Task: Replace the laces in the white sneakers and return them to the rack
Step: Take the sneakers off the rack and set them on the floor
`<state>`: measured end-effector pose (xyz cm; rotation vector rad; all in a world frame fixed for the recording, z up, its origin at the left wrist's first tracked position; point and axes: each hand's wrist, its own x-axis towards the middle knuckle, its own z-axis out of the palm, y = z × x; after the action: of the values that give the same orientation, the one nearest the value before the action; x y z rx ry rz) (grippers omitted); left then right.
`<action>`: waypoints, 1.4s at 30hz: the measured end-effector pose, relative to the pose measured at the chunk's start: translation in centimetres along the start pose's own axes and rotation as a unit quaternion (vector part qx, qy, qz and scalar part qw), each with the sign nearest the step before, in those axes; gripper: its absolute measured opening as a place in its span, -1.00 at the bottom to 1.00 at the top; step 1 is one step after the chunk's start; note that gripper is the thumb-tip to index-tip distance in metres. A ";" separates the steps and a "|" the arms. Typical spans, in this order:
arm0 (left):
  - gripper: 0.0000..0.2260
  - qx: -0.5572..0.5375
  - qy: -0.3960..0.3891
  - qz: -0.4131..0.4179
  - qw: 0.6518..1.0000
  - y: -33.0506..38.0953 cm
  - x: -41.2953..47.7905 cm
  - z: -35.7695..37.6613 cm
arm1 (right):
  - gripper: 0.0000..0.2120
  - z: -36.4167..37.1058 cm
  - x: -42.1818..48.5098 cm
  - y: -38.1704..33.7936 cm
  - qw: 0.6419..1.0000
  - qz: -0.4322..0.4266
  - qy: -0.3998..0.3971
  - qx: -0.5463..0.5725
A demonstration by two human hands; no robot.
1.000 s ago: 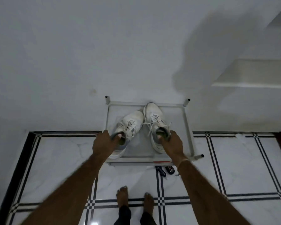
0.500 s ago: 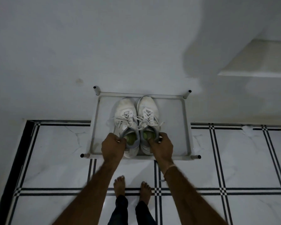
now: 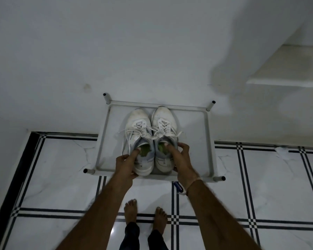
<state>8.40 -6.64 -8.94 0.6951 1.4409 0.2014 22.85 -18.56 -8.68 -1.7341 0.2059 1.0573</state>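
Left hand [image 3: 126,164] pinches the heel of the left sneaker [image 3: 139,127], thumb inside the collar; right hand [image 3: 181,159] likewise grips the right sneaker [image 3: 163,120]. Both rest on the rack [image 3: 209,141], toes beyond the thumbs. Loose laces [image 3: 126,135] could snag as the hands withdraw, dragging 1 shoe off.

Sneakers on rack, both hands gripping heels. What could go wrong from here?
1. Loose lace ends trail off the left sneaker; the left hand could snag them on release.
2. Both heels sit near the front rail of the rack; the right hand could drag the right sneaker off.
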 end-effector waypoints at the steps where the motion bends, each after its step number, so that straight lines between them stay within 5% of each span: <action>1: -0.47 -0.002 -0.018 -0.004 1.000 0.2 0.0 0.0 | -0.32 0.0 -0.1 -0.2 1.000 -0.006 -0.009 0.006; 10: -0.78 0.002 -0.082 0.113 0.990 -3.2 -8.8 -6.2 | -0.51 -1.1 -9.8 5.1 0.994 -0.068 -0.049 0.066; 14: -0.72 0.016 -0.114 0.139 0.984 -7.6 -13.1 -11.2 | -0.47 -1.2 -16.6 10.2 0.991 -0.096 -0.033 0.081; 20: -0.74 0.022 -0.130 0.122 0.984 -17.2 -17.7 -20.9 | -0.41 -0.6 -26.4 21.2 0.991 -0.105 -0.022 0.081; 25: -0.72 0.012 -0.085 0.072 0.994 -25.0 -19.3 -26.7 | -0.42 -0.2 -30.3 29.5 0.997 -0.029 -0.032 0.060; 31: -0.78 0.035 -0.043 0.011 0.998 -33.1 -11.7 -26.8 | -0.55 -0.6 -23.5 38.0 0.998 0.041 -0.030 0.034; 42: -0.81 0.043 -0.029 0.030 0.998 -49.7 20.5 -22.5 | -0.51 1.4 6.1 58.6 0.996 0.074 -0.048 0.004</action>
<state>-23.58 -28.08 -52.71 0.8097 1.3798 0.1649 -8.64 -41.00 -53.15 -1.6759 0.2799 1.2432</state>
